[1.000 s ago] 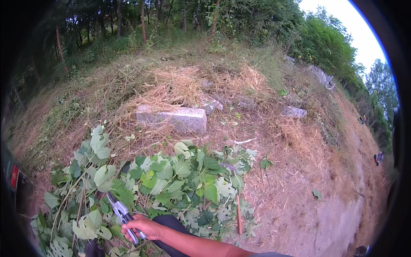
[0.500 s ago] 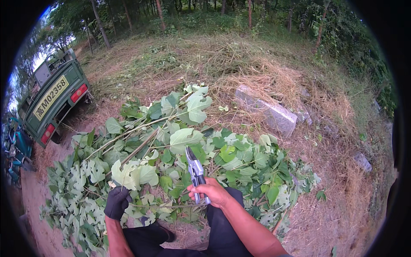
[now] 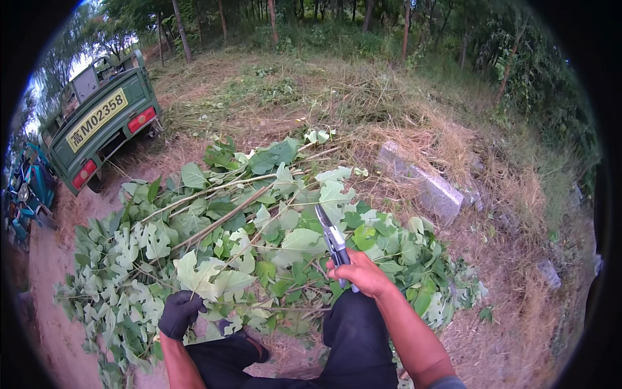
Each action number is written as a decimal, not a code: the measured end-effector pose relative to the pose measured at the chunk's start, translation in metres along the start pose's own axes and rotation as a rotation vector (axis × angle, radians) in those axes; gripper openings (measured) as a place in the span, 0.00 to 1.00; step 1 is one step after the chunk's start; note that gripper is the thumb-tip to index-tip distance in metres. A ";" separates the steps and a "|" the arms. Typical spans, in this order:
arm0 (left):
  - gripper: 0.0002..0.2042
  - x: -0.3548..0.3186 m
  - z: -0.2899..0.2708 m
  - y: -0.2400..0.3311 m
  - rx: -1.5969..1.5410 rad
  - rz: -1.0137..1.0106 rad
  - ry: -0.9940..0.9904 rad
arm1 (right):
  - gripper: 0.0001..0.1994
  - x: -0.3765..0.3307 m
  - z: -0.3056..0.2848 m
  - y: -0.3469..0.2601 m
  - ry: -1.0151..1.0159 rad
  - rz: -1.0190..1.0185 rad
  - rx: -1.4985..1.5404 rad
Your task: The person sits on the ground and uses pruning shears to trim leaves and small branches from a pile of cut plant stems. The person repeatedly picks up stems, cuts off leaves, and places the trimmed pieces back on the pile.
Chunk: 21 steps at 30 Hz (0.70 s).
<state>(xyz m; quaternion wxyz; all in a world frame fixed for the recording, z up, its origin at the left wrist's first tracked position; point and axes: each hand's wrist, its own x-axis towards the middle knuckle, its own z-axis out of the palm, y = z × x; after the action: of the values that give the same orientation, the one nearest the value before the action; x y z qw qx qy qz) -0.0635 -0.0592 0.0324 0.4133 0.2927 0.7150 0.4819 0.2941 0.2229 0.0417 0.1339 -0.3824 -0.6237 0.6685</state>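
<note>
My left hand [image 3: 181, 314], in a dark glove, is closed around the thin stem of a leafy branch [image 3: 208, 277] with pale green lobed leaves. My bare right hand [image 3: 364, 273] grips silver pruning shears [image 3: 334, 239] with dark parts on the handles. The blades point away from me, close to a large lobed leaf [image 3: 334, 196]; whether they touch it I cannot tell. Beneath both hands spreads a pile of cut leafy branches [image 3: 139, 249], with several bare stems [image 3: 223, 220] lying across it.
A green cargo vehicle [image 3: 107, 123] stands at the far left, with a blue vehicle [image 3: 40, 178] beside it. Stone blocks [image 3: 437, 193] lie amid dry grass [image 3: 434, 139] on the right. Trees [image 3: 405, 29] line the back. My legs [image 3: 359, 337] are at the pile's near edge.
My right hand has moved right and slightly forward with the shears, which now show more edge-on. My left hand keeps its hold on the branch. The whole view has shifted a little.
</note>
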 end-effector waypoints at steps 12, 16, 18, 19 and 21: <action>0.08 -0.012 0.002 0.009 -0.019 -0.003 0.066 | 0.22 -0.001 0.017 -0.011 -0.036 0.006 -0.025; 0.09 -0.012 -0.001 0.006 -0.005 0.007 0.072 | 0.23 -0.016 0.007 -0.015 -0.075 0.001 -0.050; 0.09 -0.012 -0.002 0.008 0.021 -0.007 0.074 | 0.24 -0.025 0.007 -0.023 -0.079 0.021 -0.076; 0.09 -0.012 -0.002 0.009 0.035 -0.014 0.073 | 0.24 -0.030 0.007 -0.030 -0.077 0.034 -0.101; 0.09 -0.012 -0.002 0.007 0.046 0.001 0.076 | 0.25 -0.030 0.003 -0.033 -0.071 0.052 -0.148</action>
<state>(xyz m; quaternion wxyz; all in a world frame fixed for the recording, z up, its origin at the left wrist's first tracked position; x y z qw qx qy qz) -0.0594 -0.0677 0.0437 0.3789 0.2841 0.7407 0.4764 0.3021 0.2073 0.0828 0.0655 -0.3833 -0.6654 0.6372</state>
